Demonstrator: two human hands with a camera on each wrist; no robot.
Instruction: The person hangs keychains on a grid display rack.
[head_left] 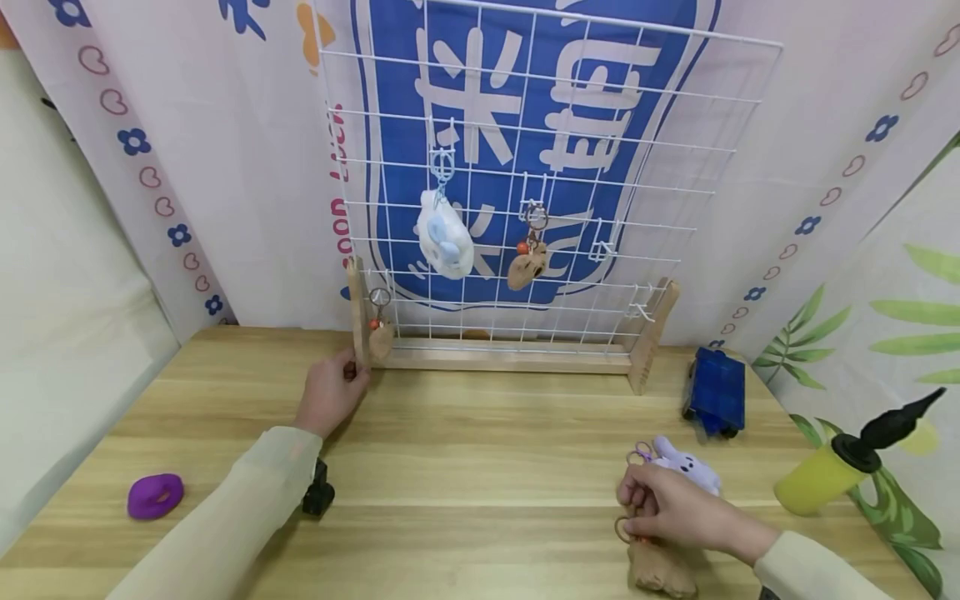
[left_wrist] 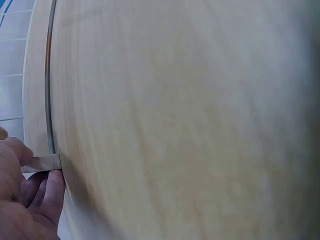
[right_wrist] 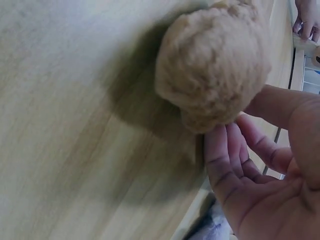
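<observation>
On the counter [head_left: 465,467], its wood grain running lengthwise, a white wire grid [head_left: 517,174] is standing in a pale wooden stand [head_left: 502,360] in the head view. The left hand [head_left: 333,392] is gripping the stand's left foot, its fingers closing round the wood. A white plush [head_left: 444,237], rounded and soft, is hanging from the grid, with two small brown plushes [head_left: 527,267] bearing metal rings and orange beads. The right hand [head_left: 675,508] is curling its fingers and pinching a brown plush keychain [head_left: 660,571] near its round metal ring and orange bead; the fuzzy body is lying just below the hand, on its near side. A smooth lavender plush [head_left: 690,471] is resting just beyond the same hand. Farther right, a glossy blue toy [head_left: 717,390] and a yellow cylindrical pump [head_left: 813,479] with a black tapered nozzle are standing; at far left, a purple ring-shaped object [head_left: 155,497] is lying.

In the left wrist view, the thumb and fingers are holding a squared wooden end between them, while smooth, grained wood is filling most of the scene.

In the right wrist view, the nubbly, rounded plush body is sitting directly before the fingertips, partly hiding the grip and casting a soft shadow on the counter.
</observation>
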